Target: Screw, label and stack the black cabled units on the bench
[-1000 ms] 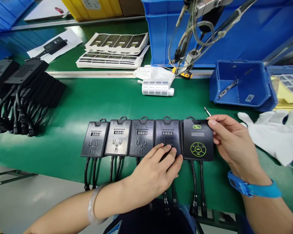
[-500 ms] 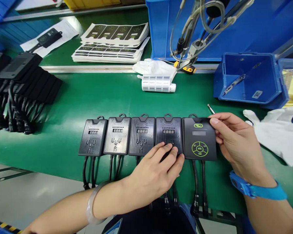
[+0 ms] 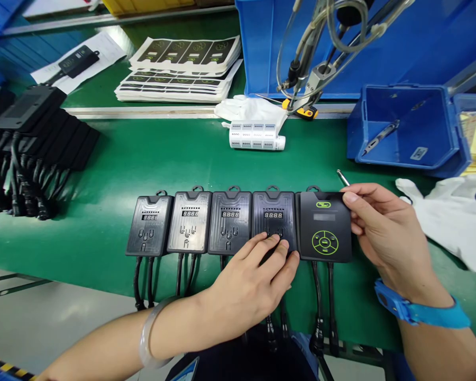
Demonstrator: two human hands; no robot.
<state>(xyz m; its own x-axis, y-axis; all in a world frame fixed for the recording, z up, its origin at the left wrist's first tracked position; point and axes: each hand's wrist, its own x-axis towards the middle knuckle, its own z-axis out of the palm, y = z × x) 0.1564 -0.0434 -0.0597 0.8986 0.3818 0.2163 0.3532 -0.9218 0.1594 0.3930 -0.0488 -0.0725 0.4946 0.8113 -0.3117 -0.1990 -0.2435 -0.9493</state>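
Note:
Several black controller boxes with digit displays and cables stand in a row on the green bench. My left hand (image 3: 257,275) lies over the lower part of one black controller (image 3: 273,203), fingers stretched out and resting on it. At the row's right end, a black front label with green markings (image 3: 325,225) lies over the last box, whose left edge shows beside it. My right hand (image 3: 381,227) pinches this label at its upper right edge between thumb and fingers. A thin metal rod (image 3: 342,178) pokes out from behind the same hand; its other end is hidden.
A roll of small printed labels (image 3: 256,136) lies behind the row beside a white glove (image 3: 249,108). Stacked label sheets (image 3: 182,69) are at the back, more controllers (image 3: 43,132) at the left. A blue bin (image 3: 408,127) and another glove (image 3: 448,217) are right.
The front label has shifted very slightly to the right with my right hand, baring a little more of the box's left edge. My left hand stays in place.

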